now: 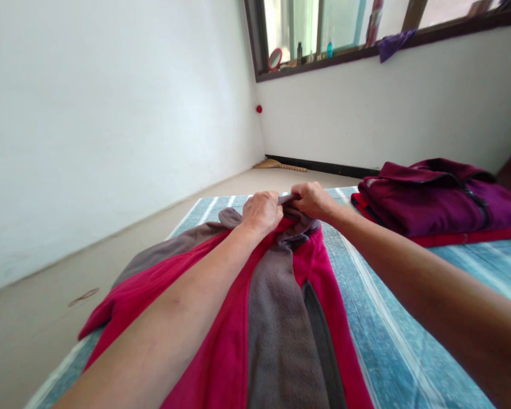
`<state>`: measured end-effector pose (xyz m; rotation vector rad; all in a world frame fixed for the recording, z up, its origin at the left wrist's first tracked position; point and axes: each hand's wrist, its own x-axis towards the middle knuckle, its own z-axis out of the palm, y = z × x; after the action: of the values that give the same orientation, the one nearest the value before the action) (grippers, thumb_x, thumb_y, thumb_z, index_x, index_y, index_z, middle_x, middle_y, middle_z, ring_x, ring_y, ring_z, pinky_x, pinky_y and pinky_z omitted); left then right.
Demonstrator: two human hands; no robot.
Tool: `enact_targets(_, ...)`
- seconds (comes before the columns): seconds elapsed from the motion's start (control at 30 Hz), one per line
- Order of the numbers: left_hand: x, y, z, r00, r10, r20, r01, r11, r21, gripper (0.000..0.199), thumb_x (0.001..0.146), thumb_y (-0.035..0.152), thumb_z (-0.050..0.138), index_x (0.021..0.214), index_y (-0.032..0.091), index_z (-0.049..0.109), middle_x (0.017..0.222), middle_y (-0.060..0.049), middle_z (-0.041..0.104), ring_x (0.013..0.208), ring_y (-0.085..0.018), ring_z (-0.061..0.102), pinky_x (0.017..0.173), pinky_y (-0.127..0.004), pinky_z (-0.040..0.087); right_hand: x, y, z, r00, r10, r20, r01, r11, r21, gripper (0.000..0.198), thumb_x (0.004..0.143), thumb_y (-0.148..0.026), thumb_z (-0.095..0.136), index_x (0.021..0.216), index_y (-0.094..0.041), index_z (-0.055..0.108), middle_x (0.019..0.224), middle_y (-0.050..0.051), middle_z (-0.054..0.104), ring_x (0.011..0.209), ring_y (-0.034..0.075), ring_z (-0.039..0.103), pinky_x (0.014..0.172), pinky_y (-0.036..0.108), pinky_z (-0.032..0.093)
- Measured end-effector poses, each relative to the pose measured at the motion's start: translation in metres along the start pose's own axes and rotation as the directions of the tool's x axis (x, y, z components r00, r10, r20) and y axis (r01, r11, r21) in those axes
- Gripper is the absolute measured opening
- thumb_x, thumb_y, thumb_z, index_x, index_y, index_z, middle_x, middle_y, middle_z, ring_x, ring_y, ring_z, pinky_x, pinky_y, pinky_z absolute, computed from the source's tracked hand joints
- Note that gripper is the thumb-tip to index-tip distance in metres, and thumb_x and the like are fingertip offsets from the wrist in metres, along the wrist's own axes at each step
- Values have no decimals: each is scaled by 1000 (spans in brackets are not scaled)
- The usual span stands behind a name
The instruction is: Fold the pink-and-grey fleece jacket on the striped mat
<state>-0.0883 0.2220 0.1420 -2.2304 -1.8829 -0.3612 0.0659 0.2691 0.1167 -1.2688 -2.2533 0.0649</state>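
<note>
A pink and grey fleece jacket (pixel 270 295) lies stretched toward me over a blue striped cloth (pixel 375 324). At its far end, around the collar, my left hand (pixel 263 211) is closed on the grey fabric. Just to the right, my right hand (pixel 313 200) pinches the same grey edge, and a short strip of it runs taut between the two hands. My left forearm crosses over the jacket and hides part of it. One pink sleeve with a grey panel spreads out to the left.
Folded maroon and red clothes (pixel 434 199) are stacked at the right. A wooden-looking object (pixel 281 165) lies on the floor by the corner. A thin brown loop (pixel 84 296) is on the floor at left. Small bottles, a round mirror (pixel 275 59) and a purple cloth (pixel 394 44) line the windowsill.
</note>
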Motion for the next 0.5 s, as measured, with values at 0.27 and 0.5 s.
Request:
enact_targets(0.27,2,-6,-5,984,161,70,-153,982,-113,28,79,13,45,96,18,67,86,-7,69,84,-21,63,73,-27,44,-7,4,0,994,-94,52,95,995,-28,26,78,-10,45,92,-16,66,79,5,66,70,17,55,59,24,32)
enact_targets(0.5,-9,6,-3,994,113,-4,-111,984,138,31,82,6,40,108,12,55,98,-15,64,94,-28,63,74,-33,46,-3,3,-4,993,-94,69,98,993,-61,23,75,-11,46,87,-15,65,79,6,66,69,16,54,58,24,31)
